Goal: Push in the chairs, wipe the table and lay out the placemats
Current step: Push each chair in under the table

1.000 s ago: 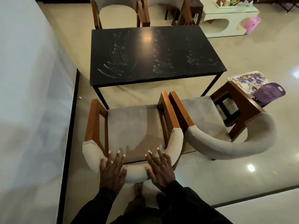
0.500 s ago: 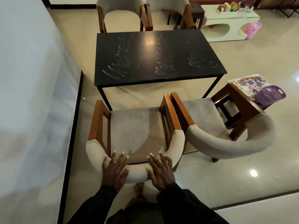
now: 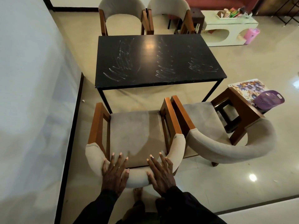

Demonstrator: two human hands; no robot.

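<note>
A black table (image 3: pixel 155 44) with pale smear marks stands ahead. In front of me is a near-left chair (image 3: pixel 134 131) with a grey seat and a cream padded backrest, its seat outside the table's near edge. My left hand (image 3: pixel 114 173) and my right hand (image 3: pixel 161 173) both press flat on that backrest, fingers straight. A second chair (image 3: pixel 210 126) stands to its right, angled away from the table. Two far chairs (image 3: pixel 123 12) sit at the table's far side. Flowered placemats (image 3: pixel 247 86) lie on a small stand at the right.
A white wall (image 3: pixel 32 94) with a black skirting runs close along the left. A purple container (image 3: pixel 268 100) sits on the placemats. A white low table (image 3: pixel 229 32) and a pink cup (image 3: pixel 251 35) stand at the back right. Glossy floor lies open to the right.
The near-left chair and the table sit a little lower and nearer in view, as my head has tilted up. Both hands stay flat on the backrest.
</note>
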